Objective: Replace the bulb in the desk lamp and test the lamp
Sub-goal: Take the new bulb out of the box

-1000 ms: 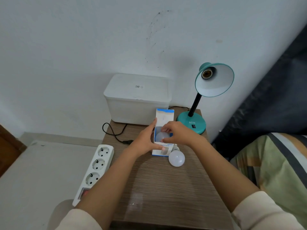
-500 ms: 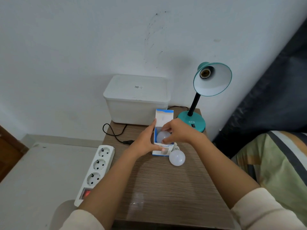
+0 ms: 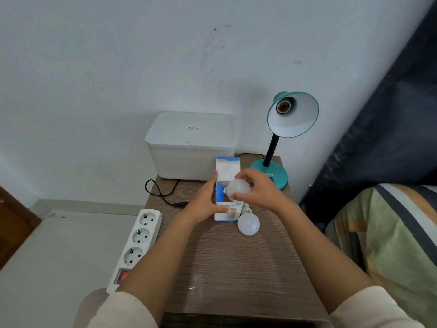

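A frosted white bulb (image 3: 238, 187) is held just above the open blue-and-white bulb box (image 3: 226, 200), with its round globe turned toward the right and its metal screw base toward the left, so that its long axis runs roughly level and crosswise over the box. The globe is gripped by the right hand (image 3: 256, 189), whose fingers are curled around the top and far side while the thumb presses from below; the hand is closed on the bulb. The box lies flat on the wooden table (image 3: 236, 261), its long axis running away from the person toward the white lidded container (image 3: 191, 145), and its top flap is raised upright at the far end. The box is steadied by the left hand (image 3: 205, 202), which is partly open: the fingers are laid along the box's left side and the thumb is pressed on the near printed panel. A second white bulb (image 3: 248, 223) is seen lying on the table just right of the box's near end, globe toward the person and base pointing away. Right of the box's far end the teal desk lamp (image 3: 281, 138) is stood, its shade tilted toward the person and its socket (image 3: 283, 105) bare. Left of the box, a white power strip (image 3: 134, 247) is laid along the table's left edge.
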A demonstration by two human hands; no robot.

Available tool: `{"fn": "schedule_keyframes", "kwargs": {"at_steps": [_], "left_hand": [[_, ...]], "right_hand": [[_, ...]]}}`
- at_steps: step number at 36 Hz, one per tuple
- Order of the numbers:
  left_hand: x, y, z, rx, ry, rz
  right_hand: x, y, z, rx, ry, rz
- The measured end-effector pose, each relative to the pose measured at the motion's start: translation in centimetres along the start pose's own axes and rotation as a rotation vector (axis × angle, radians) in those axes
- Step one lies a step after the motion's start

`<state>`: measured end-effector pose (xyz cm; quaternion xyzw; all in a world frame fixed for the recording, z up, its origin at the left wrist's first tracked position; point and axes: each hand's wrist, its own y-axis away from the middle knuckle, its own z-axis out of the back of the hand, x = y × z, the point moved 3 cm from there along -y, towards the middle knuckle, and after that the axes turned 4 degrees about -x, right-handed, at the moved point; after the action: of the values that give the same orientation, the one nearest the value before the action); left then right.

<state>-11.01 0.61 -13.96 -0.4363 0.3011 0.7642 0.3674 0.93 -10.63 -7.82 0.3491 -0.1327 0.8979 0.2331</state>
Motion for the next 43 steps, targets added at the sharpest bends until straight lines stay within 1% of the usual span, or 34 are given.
{"fn": "schedule_keyframes", "kwargs": {"at_steps": [2,4,9,14,16,19,21,25,27,31,34,37,40,43], "left_hand": [[0.3,-0.2,0.0,-0.014,0.024,0.006],[0.5,-0.2,-0.1,-0.025,0.015,0.009],[0.2,-0.1,-0.3,-0.027,0.022,-0.021],[0.0,-0.3,0.0,-0.008,0.017,-0.023],[0.0,-0.3,0.0,-0.008,0.01,-0.013],[-0.3,-0.2,-0.1,-0.027,0.03,-0.055],[-0.5,-0.2,-0.2,-0.033,0.025,-0.089],[-0.6,-0.1,-0.1,-0.033,0.034,-0.085],[-0.8,0.0,-0.1,-0.029,0.04,-0.079],[-0.7,0.0,-0.2,-0.011,0.041,-0.077],[-0.5,-0.1,0.0,-0.015,0.024,-0.092],[-0.7,0.0,0.2,-0.022,0.038,-0.093],[-0.6,0.0,0.2,-0.019,0.028,-0.086],[-0.5,-0.1,0.1,-0.008,0.038,-0.07]], "right_hand": [[-0.6,0.7,0.4,-0.083,-0.063,-0.012],[-1.1,1.6,0.4,-0.13,-0.121,-0.035],[-1.7,3.2,-0.9,-0.151,-0.19,-0.031],[-1.6,4.0,-1.4,-0.235,-0.264,-0.046],[-1.9,4.4,-1.7,-0.237,-0.283,-0.086],[-2.4,4.7,-1.9,-0.229,-0.294,-0.169],[-2.7,4.7,-1.7,-0.244,-0.275,-0.208],[-3.0,4.3,-1.3,-0.227,-0.207,-0.252],[-2.7,3.9,-1.2,-0.209,-0.206,-0.233],[-2.3,3.1,-0.8,-0.237,-0.301,-0.155],[-2.6,2.3,-1.0,-0.255,-0.333,-0.155],[-2.7,1.5,-1.0,-0.319,-0.346,-0.136],[-3.0,0.5,-1.0,-0.404,-0.423,-0.19],[-3.6,-0.8,-1.1,-0.427,-0.481,-0.251]]}}
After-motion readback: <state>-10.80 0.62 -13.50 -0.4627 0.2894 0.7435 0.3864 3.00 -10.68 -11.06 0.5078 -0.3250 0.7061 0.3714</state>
